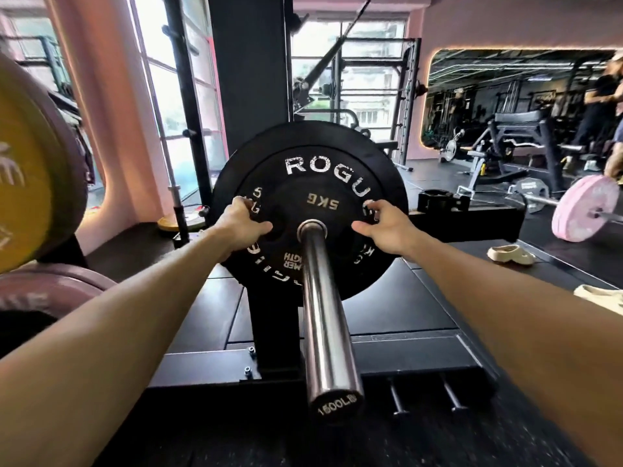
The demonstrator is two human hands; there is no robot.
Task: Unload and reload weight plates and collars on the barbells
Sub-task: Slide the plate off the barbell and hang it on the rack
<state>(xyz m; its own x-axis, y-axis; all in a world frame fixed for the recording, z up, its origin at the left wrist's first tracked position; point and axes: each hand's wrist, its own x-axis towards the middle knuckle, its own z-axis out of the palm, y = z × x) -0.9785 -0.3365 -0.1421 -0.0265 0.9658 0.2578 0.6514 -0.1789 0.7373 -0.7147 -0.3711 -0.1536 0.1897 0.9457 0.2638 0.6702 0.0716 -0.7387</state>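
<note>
Hands on small black rubber 5KG plate (pixel 312 200), seated far in on chrome barbell sleeve (pixel 325 318). Left hand (pixel 241 224) and right hand (pixel 384 229) curled over opposite edges, equally near. Sleeve axis straight toward viewer: probably slide outward.

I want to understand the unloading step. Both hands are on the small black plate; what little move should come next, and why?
Probably slide the 5 kg plate toward the sleeve end. The left hand and right hand already grip its edges, and no collar is visible on the bare sleeve in front of it.
</note>
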